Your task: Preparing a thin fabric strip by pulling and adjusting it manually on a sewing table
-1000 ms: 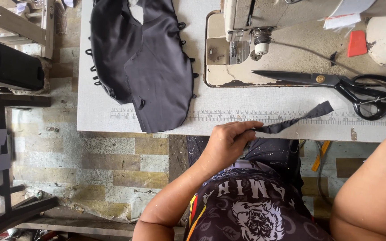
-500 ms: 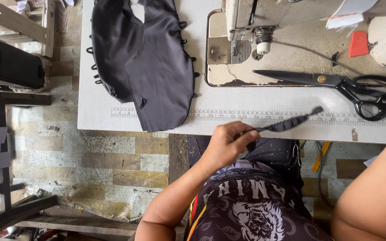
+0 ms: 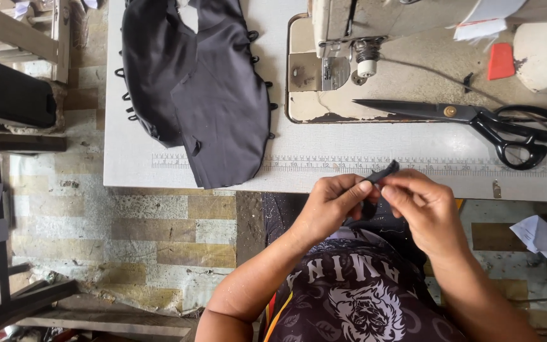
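Observation:
A narrow strip of dark fabric (image 3: 382, 173) is pinched between both hands at the table's front edge. My left hand (image 3: 332, 206) grips the strip from the left with thumb and fingers. My right hand (image 3: 424, 206) holds it from the right, fingertips meeting the left hand's. The strip's short end sticks up above the fingers and the rest hangs down behind them. A larger dark garment piece (image 3: 201, 82) with small loops along its edge lies on the white table (image 3: 134, 171) to the left.
Black scissors (image 3: 476, 120) lie shut on the table at the right. A sewing machine (image 3: 375, 38) stands behind, with a red chip (image 3: 500, 61) beside it. A measuring scale (image 3: 324, 164) runs along the table front. A wooden bench (image 3: 7, 114) stands left; paper (image 3: 542, 239) lies on the floor at the right.
My right hand has come in from the right edge and taken hold of the strip. The strip, which stretched out over the table, is now bunched short between both hands.

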